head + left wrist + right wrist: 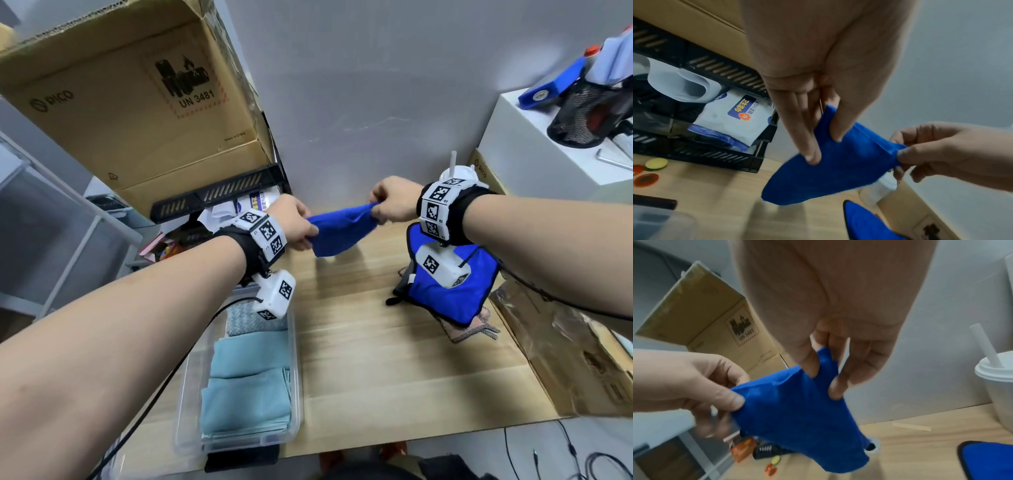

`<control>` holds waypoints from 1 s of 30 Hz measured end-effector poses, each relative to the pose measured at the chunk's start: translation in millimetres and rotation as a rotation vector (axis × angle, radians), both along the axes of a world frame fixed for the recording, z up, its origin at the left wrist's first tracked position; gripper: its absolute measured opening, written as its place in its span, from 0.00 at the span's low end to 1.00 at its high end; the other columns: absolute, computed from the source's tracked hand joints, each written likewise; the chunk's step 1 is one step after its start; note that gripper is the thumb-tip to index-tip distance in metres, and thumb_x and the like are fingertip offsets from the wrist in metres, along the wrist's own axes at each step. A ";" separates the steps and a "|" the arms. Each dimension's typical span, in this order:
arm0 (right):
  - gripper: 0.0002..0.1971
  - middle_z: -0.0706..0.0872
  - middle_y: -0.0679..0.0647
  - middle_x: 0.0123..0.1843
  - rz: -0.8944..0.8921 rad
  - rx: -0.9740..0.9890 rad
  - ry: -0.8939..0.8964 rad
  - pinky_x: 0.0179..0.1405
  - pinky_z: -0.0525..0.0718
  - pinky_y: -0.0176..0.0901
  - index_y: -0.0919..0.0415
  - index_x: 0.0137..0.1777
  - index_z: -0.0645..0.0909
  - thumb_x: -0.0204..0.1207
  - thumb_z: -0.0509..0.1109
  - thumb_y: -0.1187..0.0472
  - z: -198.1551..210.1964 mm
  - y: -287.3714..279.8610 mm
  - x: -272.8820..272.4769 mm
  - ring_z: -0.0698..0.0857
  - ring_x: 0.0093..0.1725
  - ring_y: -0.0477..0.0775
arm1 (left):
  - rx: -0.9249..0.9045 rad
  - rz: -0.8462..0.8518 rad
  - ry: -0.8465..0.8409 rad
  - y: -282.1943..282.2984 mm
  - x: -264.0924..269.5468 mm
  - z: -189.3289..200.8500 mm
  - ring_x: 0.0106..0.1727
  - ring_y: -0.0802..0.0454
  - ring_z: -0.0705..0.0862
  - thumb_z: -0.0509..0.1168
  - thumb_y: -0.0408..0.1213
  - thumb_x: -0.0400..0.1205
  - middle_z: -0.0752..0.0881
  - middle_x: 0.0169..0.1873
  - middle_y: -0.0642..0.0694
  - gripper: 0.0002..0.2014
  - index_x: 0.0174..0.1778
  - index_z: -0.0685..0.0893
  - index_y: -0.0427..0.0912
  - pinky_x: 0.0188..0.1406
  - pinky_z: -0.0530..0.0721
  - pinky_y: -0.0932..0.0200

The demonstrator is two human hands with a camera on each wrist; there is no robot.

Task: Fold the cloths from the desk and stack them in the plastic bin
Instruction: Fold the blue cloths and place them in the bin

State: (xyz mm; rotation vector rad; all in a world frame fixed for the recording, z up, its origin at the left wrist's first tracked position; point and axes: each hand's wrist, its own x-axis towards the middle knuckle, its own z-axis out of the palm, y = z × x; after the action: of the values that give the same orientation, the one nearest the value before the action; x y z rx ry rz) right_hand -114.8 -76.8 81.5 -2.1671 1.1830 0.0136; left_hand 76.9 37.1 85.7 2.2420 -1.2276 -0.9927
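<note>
- cardboard box [133,102], far left, "UN 3481" label, sits on a black slotted tray [219,195]
- wooden desk [394,370], light wood, fills centre
- plastic bin [296,377], clear, near left on desk; folded teal cloths [248,387] stacked inside, patterned grey one [245,320] at its far end
- cloth pile [455,294], right side of desk, blue with dark trim on top, pinkish patterned one under it
- blue cloth [337,231], held up in the air above far centre of desk, stretched between both hands, lower part hanging free
- left hand [294,222], thumb and fingers pinch cloth's left end
- right hand [394,202], fingers curled, pinch cloth's right end
- white lidded cup [995,386] with straw, far right
</note>
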 end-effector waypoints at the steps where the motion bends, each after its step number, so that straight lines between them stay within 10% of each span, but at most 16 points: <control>1: 0.08 0.88 0.54 0.34 0.056 0.072 0.063 0.32 0.81 0.36 0.55 0.38 0.83 0.73 0.68 0.69 -3.4 4.7 -4.3 0.84 0.30 0.49 | 0.079 -0.064 -0.002 6.1 -2.6 -4.8 0.27 0.43 0.90 0.72 0.25 0.76 0.89 0.31 0.32 0.09 0.35 0.79 0.39 0.32 0.90 0.49; 7: 0.08 0.89 0.57 0.30 0.184 0.433 0.275 0.34 0.88 0.43 0.59 0.39 0.80 0.77 0.70 0.71 -65.9 41.6 -32.1 0.89 0.31 0.50 | 0.471 -0.411 0.005 40.1 -32.0 -50.8 0.25 0.46 0.88 0.77 0.29 0.74 0.87 0.31 0.38 0.10 0.40 0.81 0.40 0.26 0.86 0.58; 15: 0.04 0.85 0.54 0.29 0.222 0.476 0.398 0.25 0.81 0.36 0.59 0.44 0.80 0.76 0.69 0.69 -134.3 74.0 -45.8 0.84 0.29 0.49 | 0.637 -0.400 0.014 67.3 -62.9 -120.7 0.17 0.47 0.84 0.68 0.26 0.79 0.84 0.20 0.40 0.05 0.40 0.79 0.37 0.22 0.84 0.61; 21: 0.08 0.90 0.56 0.37 0.130 0.270 0.305 0.43 0.88 0.46 0.55 0.37 0.82 0.72 0.67 0.69 -163.8 63.6 -28.0 0.87 0.37 0.54 | 0.559 -0.442 -0.393 50.3 -59.4 -150.6 0.33 0.46 0.81 0.63 0.31 0.80 0.86 0.36 0.43 0.06 0.38 0.83 0.40 0.32 0.79 0.58; 26: 0.22 0.83 0.54 0.61 0.021 0.108 0.254 0.56 0.86 0.50 0.56 0.69 0.76 0.73 0.64 0.67 -196.6 54.5 -5.9 0.84 0.57 0.58 | 0.539 -0.331 -0.434 28.3 -55.6 -179.0 0.51 0.41 0.87 0.64 0.30 0.78 0.87 0.53 0.40 0.14 0.60 0.78 0.35 0.41 0.81 0.54; 30: 0.13 0.83 0.54 0.52 0.131 0.130 0.256 0.48 0.85 0.49 0.57 0.55 0.78 0.72 0.62 0.68 -210.7 61.7 -3.0 0.84 0.50 0.60 | 0.544 -0.346 -0.410 27.0 -55.8 -189.0 0.41 0.43 0.80 0.64 0.31 0.79 0.81 0.38 0.44 0.06 0.38 0.74 0.40 0.38 0.77 0.56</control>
State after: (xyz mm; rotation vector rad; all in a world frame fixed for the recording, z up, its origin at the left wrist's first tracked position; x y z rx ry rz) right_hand -117.8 -15.2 -129.1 -2.1685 1.1404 0.4250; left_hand 21.1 64.1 -103.2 2.8179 -1.7327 -1.1322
